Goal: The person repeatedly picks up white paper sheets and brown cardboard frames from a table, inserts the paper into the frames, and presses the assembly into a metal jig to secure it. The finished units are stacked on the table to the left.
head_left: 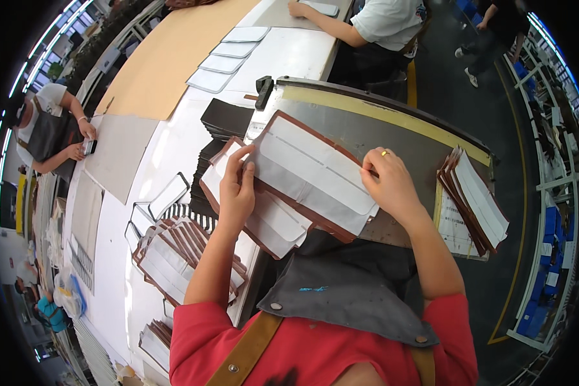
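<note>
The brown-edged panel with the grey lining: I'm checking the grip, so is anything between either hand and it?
Nothing visible. The left hand pinches the left edge of the brown-edged panel with the grey lining directly, and the right hand presses its right edge. A second similar panel lies underneath it.

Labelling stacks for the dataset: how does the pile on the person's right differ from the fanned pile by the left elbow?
The right pile is compact, leaning on edge atop a printed sheet on the grey bench; the left pile lies flat, fanned out on the white table. The right pile sits apart from both hands; the left pile lies under the left forearm. Both are brown-edged pieces with pale grey-white faces.
</note>
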### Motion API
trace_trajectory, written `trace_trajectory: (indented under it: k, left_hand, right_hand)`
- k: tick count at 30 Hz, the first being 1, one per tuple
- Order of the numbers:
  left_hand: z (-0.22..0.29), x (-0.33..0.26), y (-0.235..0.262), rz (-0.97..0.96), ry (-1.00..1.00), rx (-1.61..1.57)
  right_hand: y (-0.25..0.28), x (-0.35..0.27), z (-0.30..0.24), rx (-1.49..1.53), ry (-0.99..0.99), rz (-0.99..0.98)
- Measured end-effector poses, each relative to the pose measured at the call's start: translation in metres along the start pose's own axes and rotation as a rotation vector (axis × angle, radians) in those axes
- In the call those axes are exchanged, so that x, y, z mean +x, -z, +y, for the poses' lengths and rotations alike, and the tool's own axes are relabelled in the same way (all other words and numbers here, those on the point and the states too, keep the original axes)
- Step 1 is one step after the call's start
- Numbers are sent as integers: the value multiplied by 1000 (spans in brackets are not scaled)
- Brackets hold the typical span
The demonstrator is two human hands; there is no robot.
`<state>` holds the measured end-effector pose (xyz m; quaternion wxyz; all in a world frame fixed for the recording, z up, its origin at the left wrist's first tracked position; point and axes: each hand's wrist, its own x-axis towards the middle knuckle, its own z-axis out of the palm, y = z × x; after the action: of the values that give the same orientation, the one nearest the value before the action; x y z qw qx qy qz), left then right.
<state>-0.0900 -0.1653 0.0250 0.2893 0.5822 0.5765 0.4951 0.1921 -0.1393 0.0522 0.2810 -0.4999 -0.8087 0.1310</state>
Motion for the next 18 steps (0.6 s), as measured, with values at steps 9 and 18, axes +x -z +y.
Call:
trace_trajectory:
  k: [9,18]
  left_hand:
    - [20,5,-27,-253,226,-305]
    - [10,46,-33,-348,391,-250]
  right_hand:
    - [21,-3,31,-91,-16,81]
    - [7,-11,55,40,-27,116]
